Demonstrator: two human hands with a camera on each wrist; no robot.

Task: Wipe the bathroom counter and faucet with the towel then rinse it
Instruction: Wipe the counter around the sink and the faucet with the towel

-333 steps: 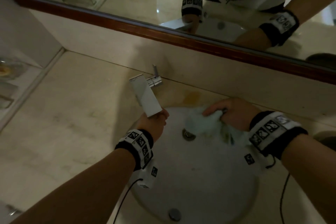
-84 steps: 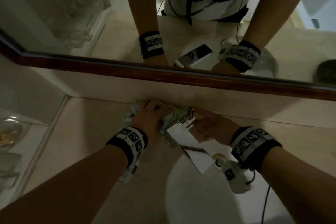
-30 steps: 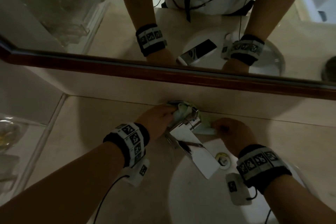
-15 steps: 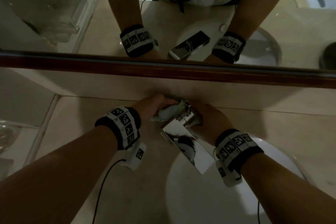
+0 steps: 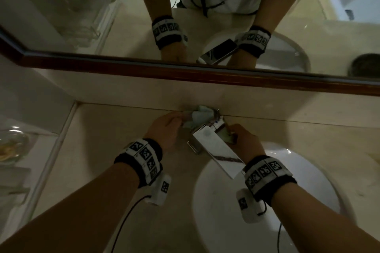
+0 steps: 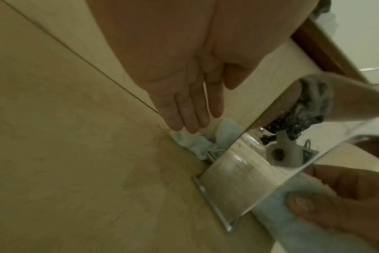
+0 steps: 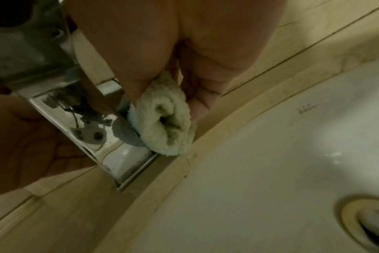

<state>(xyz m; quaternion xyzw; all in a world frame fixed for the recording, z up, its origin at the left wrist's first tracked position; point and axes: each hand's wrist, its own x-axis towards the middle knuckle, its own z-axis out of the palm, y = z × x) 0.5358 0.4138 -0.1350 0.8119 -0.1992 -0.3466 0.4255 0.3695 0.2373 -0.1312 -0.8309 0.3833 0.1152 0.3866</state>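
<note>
A pale blue-green towel (image 5: 200,116) is looped round the back of the chrome faucet (image 5: 213,148) at the counter's rear wall. My left hand (image 5: 181,121) lies left of the faucet. Its straight fingers (image 6: 188,119) touch the towel's left end (image 6: 195,143). My right hand (image 5: 244,139) is right of the faucet base and pinches the towel's other end (image 7: 167,119) between thumb and fingers. In the left wrist view that thumb (image 6: 303,203) presses on the towel beside the faucet (image 6: 244,172). The stretch of towel behind the faucet is hidden.
The white sink basin (image 5: 308,201) lies in front of the faucet, its drain (image 7: 368,222) below my right hand. Beige counter (image 5: 115,129) stretches left to a glass shelf (image 5: 12,146). A wood-framed mirror (image 5: 185,72) runs along the wall above.
Over the last second the right hand went in to the faucet base and has drawn slightly back with its towel end. Less towel shows on the left. The left hand stays beside the faucet.
</note>
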